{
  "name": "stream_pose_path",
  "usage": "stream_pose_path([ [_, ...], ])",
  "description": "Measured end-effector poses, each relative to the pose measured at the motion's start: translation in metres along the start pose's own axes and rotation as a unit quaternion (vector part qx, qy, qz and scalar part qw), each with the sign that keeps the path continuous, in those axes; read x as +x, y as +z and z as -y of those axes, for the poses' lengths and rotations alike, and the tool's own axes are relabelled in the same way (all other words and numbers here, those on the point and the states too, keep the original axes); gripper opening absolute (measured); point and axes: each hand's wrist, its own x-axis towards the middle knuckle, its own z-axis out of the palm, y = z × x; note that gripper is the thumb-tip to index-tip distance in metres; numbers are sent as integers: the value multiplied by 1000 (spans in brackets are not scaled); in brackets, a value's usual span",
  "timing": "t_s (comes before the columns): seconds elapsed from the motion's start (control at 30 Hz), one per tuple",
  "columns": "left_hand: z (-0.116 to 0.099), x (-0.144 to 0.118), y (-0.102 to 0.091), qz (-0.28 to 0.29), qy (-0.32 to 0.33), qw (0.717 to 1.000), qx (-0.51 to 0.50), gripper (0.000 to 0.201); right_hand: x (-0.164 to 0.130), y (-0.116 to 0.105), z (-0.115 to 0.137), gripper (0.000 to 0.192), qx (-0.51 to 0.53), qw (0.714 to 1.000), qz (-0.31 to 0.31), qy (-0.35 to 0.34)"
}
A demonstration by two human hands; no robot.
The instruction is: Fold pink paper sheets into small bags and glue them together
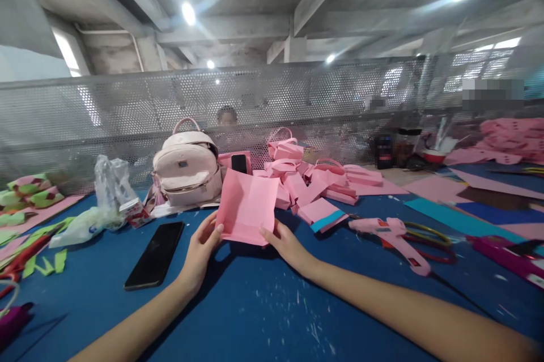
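A pink sheet with folded edges (249, 206), perhaps foam or felt, is held up over the blue table between both hands. My left hand (202, 246) grips its lower left side, thumb in front and fingers behind. On the lower right corner, my right hand (289, 243) pinches it the same way, its fingertips partly hidden by the sheet. Just behind lies a heap of folded pink pieces (297, 181), some with handles like small bags. One folded pink piece with a blue strip (323, 214) rests at the heap's front.
A pale pink backpack (187, 169) stands behind my left hand, with a black phone (155, 254) in front. Right of me lie a pink glue gun (393, 237), scissors (429, 240) and coloured sheets (450, 220). Plastic bags (108, 197) sit left. A perforated metal screen (255, 96) stands behind.
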Motion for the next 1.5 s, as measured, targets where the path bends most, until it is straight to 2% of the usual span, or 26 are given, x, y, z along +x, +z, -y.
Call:
stream_pose_path([
  [0.17,-4,-2,0,3,-21,1000,-6,57,0,-1,1,62,-2,1000,-1,6],
  [0.5,6,4,-6,-33,-31,999,-31,45,1,-2,-3,63,-3,1000,-5,7],
  [0.77,-1,1,0,20,-40,999,-23,42,-1,-1,4,60,5,1000,-2,0],
  [0.83,-1,0,0,34,-48,998,-18,45,-2,-1,7,59,7,1000,-5,-6],
  [1.0,2,1,-3,58,-67,996,1,74,-4,0,11,59,17,1000,-10,0],
  [1.23,3,1,-2,99,-71,992,45,53,-5,0,14,63,18,1000,-13,4],
  [1.5,5,0,-5,74,-43,993,78,46,-4,0,14,65,2,1000,-11,-2],
])
